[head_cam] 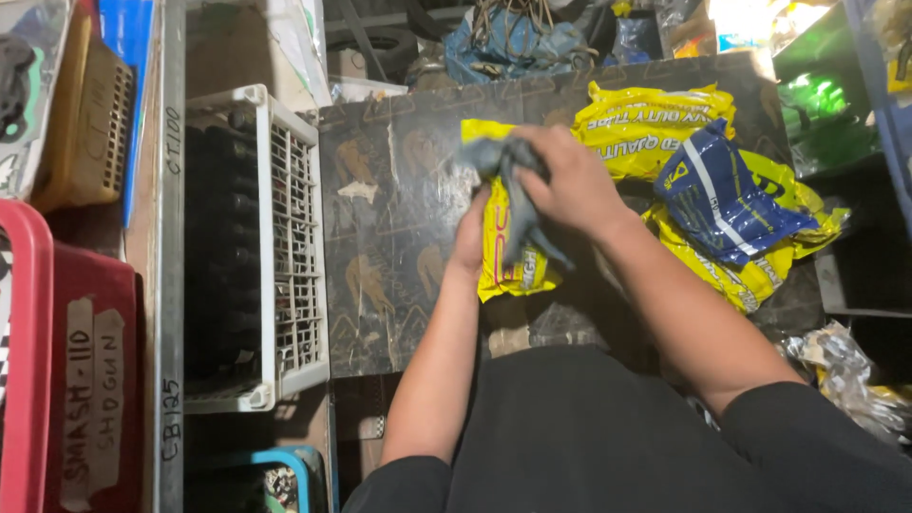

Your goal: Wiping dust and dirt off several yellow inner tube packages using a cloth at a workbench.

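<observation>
My right hand [570, 180] grips a crumpled grey cloth [508, 166] above a dark worn board [389, 237]. My left hand [469, 237] sits just below it, fingers against the hanging end of the cloth and the yellow plastic packet [503, 271] under it. Most of the left hand's fingers are hidden behind the cloth. More yellow packets [646, 123] and a blue and yellow packet [731, 199] lie on the board to the right of my hands.
A white plastic crate [294, 247] holding dark items stands left of the board. Red bins [57, 370] fill the far left. A silver foil wrapper [841, 366] lies at the lower right, a green object [817, 100] at the upper right, and blue bags [513, 43] behind.
</observation>
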